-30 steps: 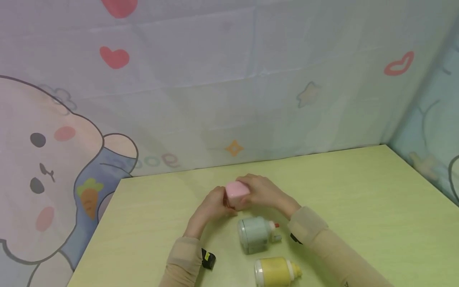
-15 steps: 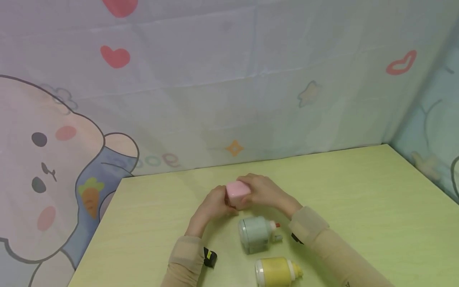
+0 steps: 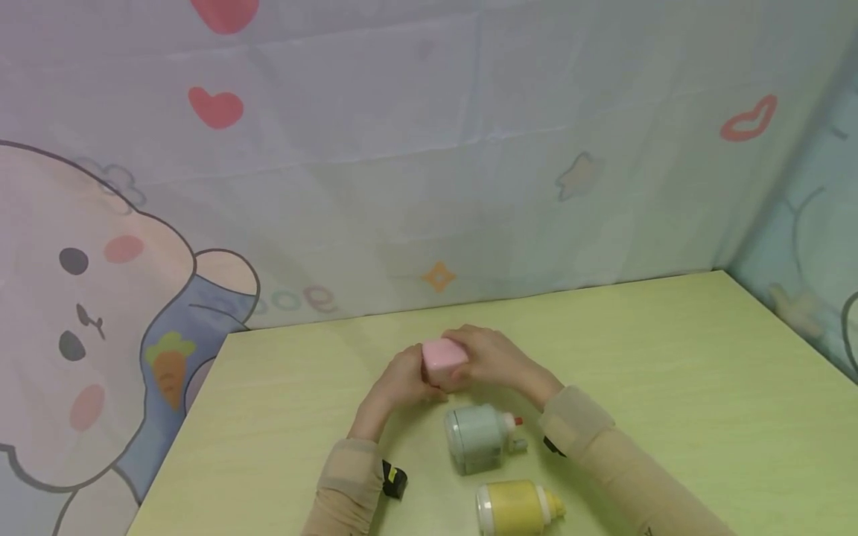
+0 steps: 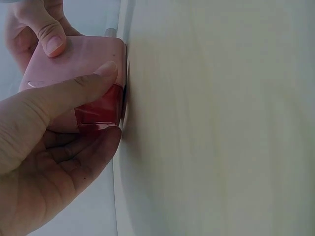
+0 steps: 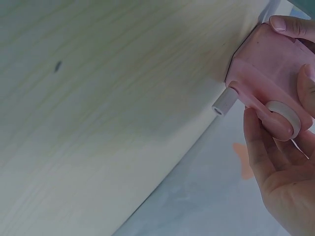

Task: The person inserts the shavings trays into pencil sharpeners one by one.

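Note:
A pink hand-crank pencil sharpener (image 3: 442,353) is held between both hands near the middle of the table. My left hand (image 3: 397,383) grips its left side; in the left wrist view the thumb lies over the front edge and the fingers curl beneath, around a translucent red drawer (image 4: 98,112). On the other side my right hand (image 3: 494,359) holds the body, its thumb on the pink face and its fingers close by the crank (image 5: 256,104). That crank has a pale handle (image 5: 225,102) and a white round hub (image 5: 287,116). The sharpener's base sits close against the tabletop.
Nearer me a mint-green rounded container (image 3: 476,438) with a red-tipped nozzle lies on the table (image 3: 670,387). Below it lies a yellow bottle (image 3: 515,508) with a pointed cap. A printed cloth backdrop (image 3: 375,186) stands along the table's back edge.
Hardly anything differs: both hands keep their grip on the pencil sharpener, and the left hand shifts very slightly. The green container and yellow bottle stay in place.

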`<state>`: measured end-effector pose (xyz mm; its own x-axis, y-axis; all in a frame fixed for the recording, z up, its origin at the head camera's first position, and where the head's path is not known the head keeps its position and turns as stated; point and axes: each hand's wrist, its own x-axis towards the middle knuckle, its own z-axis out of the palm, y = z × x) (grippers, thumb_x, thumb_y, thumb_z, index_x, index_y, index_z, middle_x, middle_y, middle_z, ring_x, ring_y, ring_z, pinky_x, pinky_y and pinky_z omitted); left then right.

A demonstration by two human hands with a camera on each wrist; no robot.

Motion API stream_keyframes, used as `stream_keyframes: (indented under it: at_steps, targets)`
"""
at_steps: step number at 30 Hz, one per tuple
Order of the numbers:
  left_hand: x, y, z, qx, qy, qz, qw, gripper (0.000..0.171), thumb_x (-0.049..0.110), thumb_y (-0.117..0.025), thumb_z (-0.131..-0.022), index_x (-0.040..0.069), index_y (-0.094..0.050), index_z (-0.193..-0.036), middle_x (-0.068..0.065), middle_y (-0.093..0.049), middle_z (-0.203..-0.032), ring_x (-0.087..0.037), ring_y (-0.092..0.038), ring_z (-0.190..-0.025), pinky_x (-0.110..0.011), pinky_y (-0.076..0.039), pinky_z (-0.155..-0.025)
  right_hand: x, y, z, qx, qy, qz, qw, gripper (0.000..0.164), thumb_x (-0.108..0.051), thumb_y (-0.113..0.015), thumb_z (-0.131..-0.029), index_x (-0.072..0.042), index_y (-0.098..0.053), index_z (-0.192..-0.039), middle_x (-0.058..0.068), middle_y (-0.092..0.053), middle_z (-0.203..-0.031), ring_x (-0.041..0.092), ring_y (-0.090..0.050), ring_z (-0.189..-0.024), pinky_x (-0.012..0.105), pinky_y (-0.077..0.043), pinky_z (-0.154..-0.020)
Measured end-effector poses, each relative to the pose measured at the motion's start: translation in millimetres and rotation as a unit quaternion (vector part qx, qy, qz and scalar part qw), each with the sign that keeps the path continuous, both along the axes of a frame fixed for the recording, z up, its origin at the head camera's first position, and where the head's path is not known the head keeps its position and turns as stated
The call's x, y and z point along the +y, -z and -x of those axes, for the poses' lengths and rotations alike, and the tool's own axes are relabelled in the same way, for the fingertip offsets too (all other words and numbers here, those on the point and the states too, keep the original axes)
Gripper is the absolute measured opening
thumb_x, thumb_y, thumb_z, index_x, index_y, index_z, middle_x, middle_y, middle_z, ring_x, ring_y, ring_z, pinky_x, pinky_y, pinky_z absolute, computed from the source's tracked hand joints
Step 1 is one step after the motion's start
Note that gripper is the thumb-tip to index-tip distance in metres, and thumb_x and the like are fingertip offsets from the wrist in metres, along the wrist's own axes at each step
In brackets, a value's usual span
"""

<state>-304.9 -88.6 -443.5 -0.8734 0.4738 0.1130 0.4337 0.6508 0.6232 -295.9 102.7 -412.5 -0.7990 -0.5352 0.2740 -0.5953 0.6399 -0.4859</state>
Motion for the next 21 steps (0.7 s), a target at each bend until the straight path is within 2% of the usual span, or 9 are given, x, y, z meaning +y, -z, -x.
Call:
stream_keyframes:
  at_steps: [9, 14, 18, 21]
  targets:
    - [0.5, 3.0, -0.8, 0.002, -0.003, 0.001, 1.0, 0.058, 0.018, -0.083, -0.058, 0.004, -0.052, -0.105, -0.005, -0.057, -0.089, -0.016, -0.05, -0.078, -0.034, -0.048, -0.069, 0.4, 4.2, 1.1, -0.007, 0.007, -0.014, 1.0, 0.054, -0.019, -0.075, -0.068, -0.012, -0.055, -0.118, 0.005, -0.061, -0.103, 0.014, -0.052, -0.085, 0.039, -0.049, -0.073]
    - [1.3, 2.6, -1.1, 0.0, 0.0, -0.017, 0.9998, 0.062, 0.016, -0.083, -0.058, 0.004, -0.046, -0.107, -0.007, -0.056, -0.092, -0.017, -0.051, -0.081, -0.035, -0.049, -0.071, 4.0, 7.2, 3.0, -0.012, 0.017, -0.016, 1.0, 0.059, -0.024, -0.074, -0.07, -0.012, -0.052, -0.124, 0.005, -0.06, -0.11, 0.014, -0.051, -0.089, 0.04, -0.048, -0.076]
    - [0.5, 2.1, -1.4, -0.01, 0.001, -0.027, 0.9996, 0.079, 0.017, -0.081, -0.062, 0.002, -0.035, -0.125, -0.011, -0.058, -0.104, -0.017, -0.051, -0.087, -0.038, -0.049, -0.077, 7.4, 8.4, 5.0, -0.033, 0.012, 0.001, 0.999, 0.065, -0.027, -0.072, -0.073, -0.013, -0.046, -0.131, 0.007, -0.056, -0.119, 0.015, -0.051, -0.095, 0.041, -0.048, -0.079]
    - [-0.2, 1.2, -3.3, -0.027, 0.0, -0.024, 0.9993, 0.097, 0.02, -0.079, -0.066, 0.004, -0.018, -0.14, -0.014, -0.057, -0.11, -0.017, -0.051, -0.089, -0.041, -0.048, -0.08, 10.6, 7.6, 6.3, -0.056, -0.007, 0.009, 0.998, 0.068, -0.025, -0.07, -0.076, -0.014, -0.039, -0.136, 0.009, -0.052, -0.125, 0.018, -0.049, -0.102, 0.045, -0.047, -0.084]
